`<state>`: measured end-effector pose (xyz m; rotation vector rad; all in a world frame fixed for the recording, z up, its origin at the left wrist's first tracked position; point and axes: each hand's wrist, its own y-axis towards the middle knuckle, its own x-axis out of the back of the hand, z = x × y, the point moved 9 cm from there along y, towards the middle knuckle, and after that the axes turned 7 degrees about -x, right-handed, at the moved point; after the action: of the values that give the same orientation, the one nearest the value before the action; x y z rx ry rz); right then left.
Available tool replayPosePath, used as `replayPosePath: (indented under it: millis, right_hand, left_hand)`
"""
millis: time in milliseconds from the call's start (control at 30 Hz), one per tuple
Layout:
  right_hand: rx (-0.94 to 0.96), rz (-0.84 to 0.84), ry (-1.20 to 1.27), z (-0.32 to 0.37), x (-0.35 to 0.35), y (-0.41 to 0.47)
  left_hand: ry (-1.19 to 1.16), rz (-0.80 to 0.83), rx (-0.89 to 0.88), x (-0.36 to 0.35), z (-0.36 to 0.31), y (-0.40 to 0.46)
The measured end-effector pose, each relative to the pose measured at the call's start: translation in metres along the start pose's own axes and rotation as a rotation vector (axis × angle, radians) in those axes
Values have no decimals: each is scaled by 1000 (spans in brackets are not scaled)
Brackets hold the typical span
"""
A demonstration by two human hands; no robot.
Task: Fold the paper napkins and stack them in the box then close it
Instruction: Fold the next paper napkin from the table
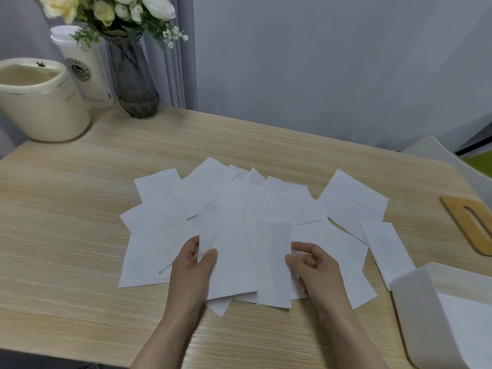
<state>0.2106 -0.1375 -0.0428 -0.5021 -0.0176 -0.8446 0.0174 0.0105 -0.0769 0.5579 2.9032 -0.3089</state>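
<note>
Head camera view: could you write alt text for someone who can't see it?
Two hands, left and right, hold a white napkin over scattered napkins on a wooden table. An open white box sits right, its wooden lid beyond.

You are working in soft, even, fairly bright light with only faint shadows under the paper napkins [239, 222]. Their white surfaces nearly wash out, hiding texture. The whole view is slightly soft, and the wide lens bends the table [80, 209] edges near the corners.
</note>
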Motion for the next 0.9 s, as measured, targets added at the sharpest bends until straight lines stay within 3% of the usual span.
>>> replayPosePath:
  millis: [533,900]
  right_hand:
    - [90,-269,-128,13,45,-2]
    - [-61,69,237,26,7,-5]
  left_hand:
    - [7,26,13,0,1,0]
    - [12,21,48,1,2,-1]
